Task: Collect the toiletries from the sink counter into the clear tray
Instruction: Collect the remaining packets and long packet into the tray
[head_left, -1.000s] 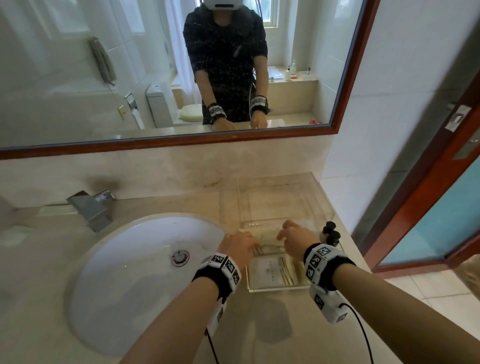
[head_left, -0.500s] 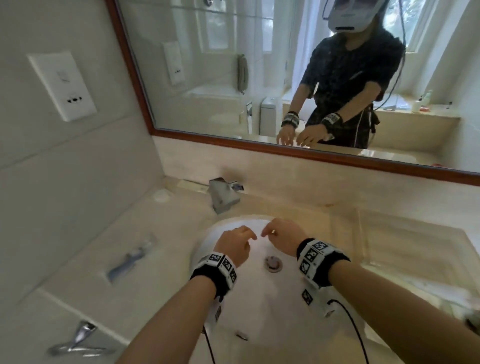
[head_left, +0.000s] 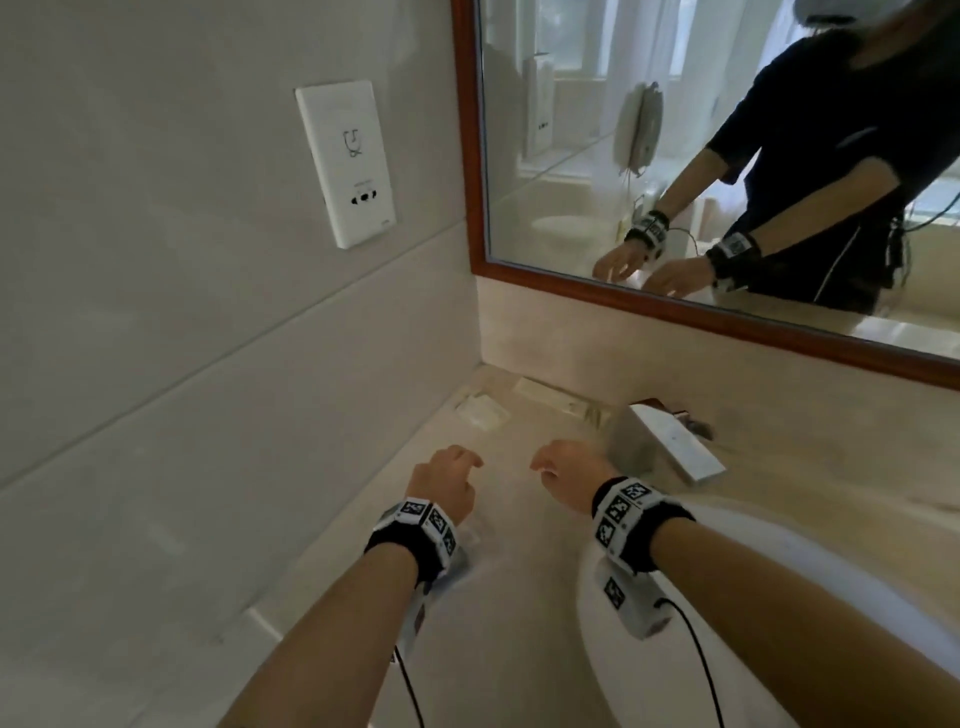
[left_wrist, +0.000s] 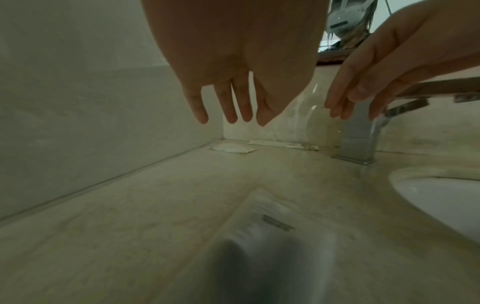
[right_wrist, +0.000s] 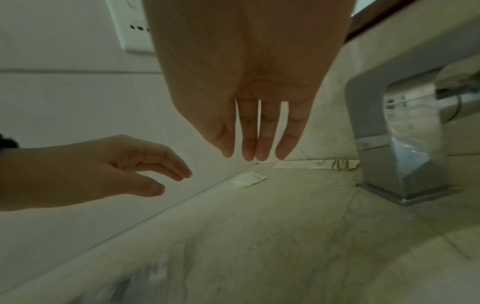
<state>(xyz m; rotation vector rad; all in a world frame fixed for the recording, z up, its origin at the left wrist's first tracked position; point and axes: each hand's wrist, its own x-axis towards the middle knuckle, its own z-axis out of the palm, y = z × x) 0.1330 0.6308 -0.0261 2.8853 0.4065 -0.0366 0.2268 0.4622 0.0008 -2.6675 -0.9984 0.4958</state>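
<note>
Both hands hover above the tabletop (head_left: 509, 597), holding nothing. The left hand (head_left: 448, 486) and the right hand (head_left: 569, 475) have their fingers (right_wrist: 265, 142) extended and released, slightly spread. Beyond the fingertips, in the corner, lie a small white sachet (head_left: 482, 410) and a long paper-wrapped packet (head_left: 558, 399). The faucet (head_left: 662, 447) stands beside the right fingers.
</note>
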